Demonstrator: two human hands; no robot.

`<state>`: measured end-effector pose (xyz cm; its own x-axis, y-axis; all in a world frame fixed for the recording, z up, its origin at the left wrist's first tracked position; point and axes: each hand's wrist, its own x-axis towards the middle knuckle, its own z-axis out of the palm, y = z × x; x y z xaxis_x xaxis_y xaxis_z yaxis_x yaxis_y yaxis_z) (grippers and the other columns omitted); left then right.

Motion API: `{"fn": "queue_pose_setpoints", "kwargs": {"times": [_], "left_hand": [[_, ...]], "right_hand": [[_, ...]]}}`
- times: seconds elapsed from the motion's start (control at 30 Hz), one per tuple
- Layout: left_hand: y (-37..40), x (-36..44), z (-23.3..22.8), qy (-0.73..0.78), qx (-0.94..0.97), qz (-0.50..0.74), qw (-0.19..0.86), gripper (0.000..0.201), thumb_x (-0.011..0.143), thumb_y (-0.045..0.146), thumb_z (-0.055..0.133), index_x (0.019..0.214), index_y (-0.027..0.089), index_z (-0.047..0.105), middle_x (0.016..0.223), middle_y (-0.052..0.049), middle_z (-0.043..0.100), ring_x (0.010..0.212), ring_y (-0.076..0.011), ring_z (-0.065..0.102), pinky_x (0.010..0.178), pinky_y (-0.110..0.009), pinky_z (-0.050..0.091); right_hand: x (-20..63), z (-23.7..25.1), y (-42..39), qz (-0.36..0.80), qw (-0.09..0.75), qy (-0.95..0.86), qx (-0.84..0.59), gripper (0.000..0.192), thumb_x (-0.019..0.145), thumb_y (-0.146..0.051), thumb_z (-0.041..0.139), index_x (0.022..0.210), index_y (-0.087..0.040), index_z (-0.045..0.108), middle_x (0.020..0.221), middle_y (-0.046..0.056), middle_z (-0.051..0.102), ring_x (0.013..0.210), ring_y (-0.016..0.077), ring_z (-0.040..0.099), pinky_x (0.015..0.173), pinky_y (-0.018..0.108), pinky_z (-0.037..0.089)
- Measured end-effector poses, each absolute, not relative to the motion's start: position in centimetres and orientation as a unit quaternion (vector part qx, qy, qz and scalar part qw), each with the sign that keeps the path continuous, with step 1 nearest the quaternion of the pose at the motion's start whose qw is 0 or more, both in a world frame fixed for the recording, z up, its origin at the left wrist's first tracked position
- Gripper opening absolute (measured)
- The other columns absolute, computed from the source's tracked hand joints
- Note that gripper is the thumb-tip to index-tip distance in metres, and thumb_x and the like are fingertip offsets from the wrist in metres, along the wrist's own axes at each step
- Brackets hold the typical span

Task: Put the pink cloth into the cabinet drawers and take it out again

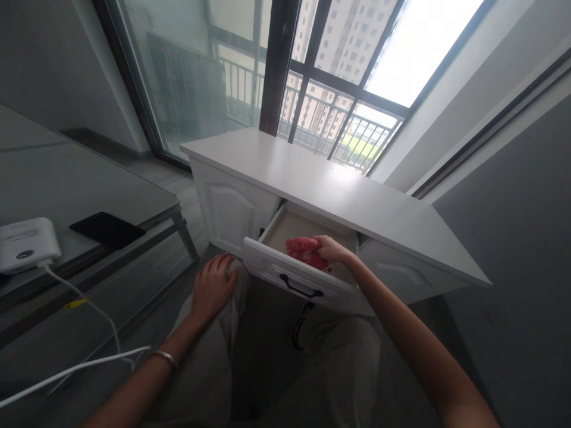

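My right hand [332, 249] reaches into the pulled-out drawer [285, 261] of a white cabinet [236, 205]. Its fingers are closed on a red cloth [307, 251] with a pale pattern, which is bunched up inside the drawer near the front panel. A black handle [301, 286] sits on the drawer's front. My left hand [214, 282] rests on my knee [238, 279], fingers stretched over the light trousers and holding nothing. A bracelet [164, 356] circles the left wrist.
On the left, a table [89, 178] bears a black phone [107, 230] and a white device [29, 244] with a white cable [93, 303] plugged in. Behind the cabinet stand tall windows [339, 77]. A grey wall [521, 238] is at the right.
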<state>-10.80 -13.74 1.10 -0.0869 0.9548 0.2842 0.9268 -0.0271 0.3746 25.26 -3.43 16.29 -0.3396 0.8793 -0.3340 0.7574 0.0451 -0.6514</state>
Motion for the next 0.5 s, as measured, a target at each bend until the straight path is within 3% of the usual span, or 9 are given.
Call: {"fn": "queue_pose_setpoints", "kwargs": {"times": [0.1,0.27,0.37,0.5], "left_hand": [[-13.8,-10.4,1.2,0.699,0.675,0.237,0.023,0.042,0.111,0.036,0.053,0.146,0.023,0.073,0.158,-0.012,0.072,0.141,-0.0371,0.066,0.112,-0.052,0.058],[-13.8,-9.9,1.0,0.7,0.674,0.236,0.013,0.041,0.111,0.035,0.055,0.144,0.024,0.075,0.156,-0.012,0.073,0.141,-0.0364,0.066,0.113,-0.051,0.058],[-13.7,-9.8,0.8,0.704,0.671,0.233,0.01,0.04,0.111,0.034,0.055,0.144,0.024,0.075,0.157,-0.012,0.073,0.14,-0.0361,0.067,0.113,-0.051,0.058],[-13.4,-9.7,0.7,0.706,0.669,0.23,0.005,0.037,0.11,0.034,0.057,0.14,0.027,0.077,0.155,-0.011,0.074,0.139,-0.0356,0.068,0.109,-0.05,0.059]], "right_hand": [[22.8,15.5,-0.1,0.272,0.058,-0.735,-0.619,0.039,0.09,-0.005,0.064,0.122,-0.015,0.084,0.112,0.011,0.086,0.104,0.0276,0.08,0.08,0.027,0.055],[19.1,14.9,5.6,0.093,0.003,-0.747,-0.658,0.062,0.097,-0.004,0.063,0.158,-0.017,0.067,0.148,0.019,0.077,0.136,0.0354,0.073,0.105,0.035,0.056],[17.3,13.5,7.6,0.115,-0.038,-0.774,-0.622,0.065,0.101,-0.004,0.06,0.165,-0.018,0.061,0.157,0.02,0.072,0.14,0.0323,0.071,0.111,0.034,0.054],[16.2,11.7,9.0,0.205,-0.105,-0.78,-0.582,0.048,0.1,-0.004,0.065,0.146,-0.015,0.075,0.146,0.02,0.078,0.128,0.03,0.077,0.1,0.029,0.056]]}}
